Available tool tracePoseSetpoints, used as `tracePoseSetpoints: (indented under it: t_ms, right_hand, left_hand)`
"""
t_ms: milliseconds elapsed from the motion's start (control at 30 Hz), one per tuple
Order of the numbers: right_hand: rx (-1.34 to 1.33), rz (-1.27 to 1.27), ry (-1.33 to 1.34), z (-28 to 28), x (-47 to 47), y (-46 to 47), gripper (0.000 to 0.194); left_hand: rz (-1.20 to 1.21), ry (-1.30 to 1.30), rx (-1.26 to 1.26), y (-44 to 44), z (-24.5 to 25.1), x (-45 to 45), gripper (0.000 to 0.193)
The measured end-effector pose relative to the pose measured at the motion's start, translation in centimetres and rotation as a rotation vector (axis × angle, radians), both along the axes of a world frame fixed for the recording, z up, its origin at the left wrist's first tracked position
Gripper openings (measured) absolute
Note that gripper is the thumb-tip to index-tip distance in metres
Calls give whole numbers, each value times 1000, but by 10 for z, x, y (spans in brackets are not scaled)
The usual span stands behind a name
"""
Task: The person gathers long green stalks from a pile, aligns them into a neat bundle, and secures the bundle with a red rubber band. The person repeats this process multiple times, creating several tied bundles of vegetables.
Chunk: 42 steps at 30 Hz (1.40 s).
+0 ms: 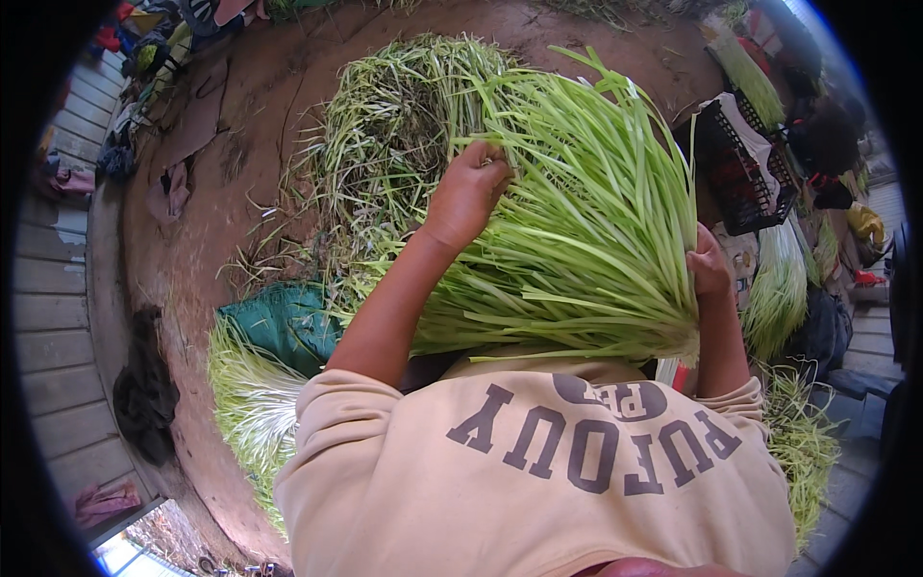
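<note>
A large fanned bunch of green chive-like leaves [577,216] lies across my lap, its pale stem ends towards the right. My right hand [710,263] grips the bunch's right side near the stem ends, with some fingers hidden behind the leaves. At the leaf tips on the left, my left hand [472,191] is closed with thumb and forefinger together on a few blades. Just beyond that hand, a heap of loose, partly withered leaves [404,122] rests on the ground.
On the left are a green plastic sheet or sack [285,324] and another pale-stemmed bunch [252,404]. A black plastic crate [750,173] stands to the right, above another bunch [779,288]. More loose leaves [800,447] lie at lower right. A dark cloth [146,389] lies by the left wall.
</note>
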State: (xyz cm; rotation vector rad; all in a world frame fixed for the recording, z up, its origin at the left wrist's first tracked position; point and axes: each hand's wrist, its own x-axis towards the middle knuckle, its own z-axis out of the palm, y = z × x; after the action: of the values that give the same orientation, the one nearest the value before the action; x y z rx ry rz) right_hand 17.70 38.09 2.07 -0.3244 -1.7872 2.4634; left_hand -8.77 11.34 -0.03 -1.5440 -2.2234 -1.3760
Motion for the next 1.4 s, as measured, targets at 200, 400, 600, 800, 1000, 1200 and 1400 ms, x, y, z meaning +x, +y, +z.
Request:
tracePoseSetpoints:
  t_ms: [200,400,600,800,1000,1200,1400]
  right_hand:
    - [128,-48,-1,5,1,-5,78]
    - [128,-8,-30,13,-3,-12,69]
    - [157,-40,-82,15,-2,-14,72]
    - [161,-60,-69,13,2,-14,79]
    - [138,-31,-60,12,3,-13,78]
    - [155,-20,-54,12,0,-12,80]
    - [135,-25,-41,15,-1,-15,83]
  left_hand:
    - [86,-300,-36,-18,4,3,3]
    - [296,-490,186,-21,29,-31,8]
    - [190,-46,-130,-1,66,-38,11]
    - [47,-46,-301,3,75,-40,14]
    - [-73,73,-381,0,64,-43,14]
    - [-95,124,-316,-8,51,-42,7]
    - [138,-101,-246,-13,35,-27,5]
